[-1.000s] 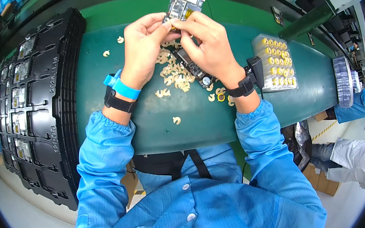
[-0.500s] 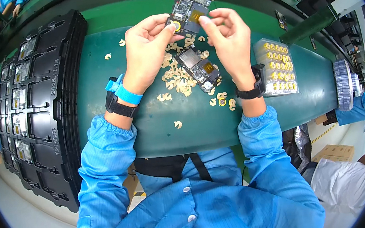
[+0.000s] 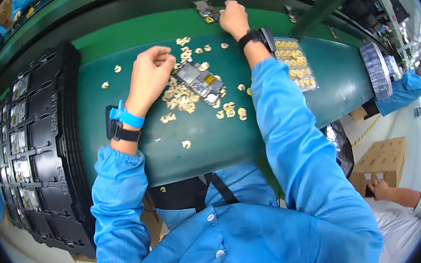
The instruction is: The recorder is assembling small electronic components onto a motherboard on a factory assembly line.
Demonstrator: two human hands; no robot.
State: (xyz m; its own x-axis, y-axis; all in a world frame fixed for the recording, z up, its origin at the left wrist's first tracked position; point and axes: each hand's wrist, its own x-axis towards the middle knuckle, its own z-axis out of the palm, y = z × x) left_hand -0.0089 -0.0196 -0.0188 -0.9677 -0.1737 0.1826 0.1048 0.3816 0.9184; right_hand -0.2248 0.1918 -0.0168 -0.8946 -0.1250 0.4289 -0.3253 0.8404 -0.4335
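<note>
My right hand [image 3: 234, 19] reaches over the far side of the green table, its curled fingers closed at the right end of a dark circuit board [image 3: 206, 12] with a yellow ring at its near end. My left hand [image 3: 151, 75] hovers at the left of the pale pieces with fingers loosely bent and apart, nothing visible in them. Beside it, a second circuit board [image 3: 197, 80] with a silver shield, a gold patch and a round white part lies on a heap of small cream-coloured C-shaped pieces [image 3: 180, 99].
Stacked black trays [image 3: 41, 151] holding boards stand at the left. To the right, a clear tray [image 3: 293, 59] of yellow round parts lies partly behind my right forearm. Further boards [image 3: 291, 13] are along the far strip. Cardboard boxes [image 3: 380, 161] and another person's hand [image 3: 381, 190] are lower right.
My right hand has carried the upper circuit board away from me to the far strip. My left hand has let go of that board and drawn back toward me, beside the heap.
</note>
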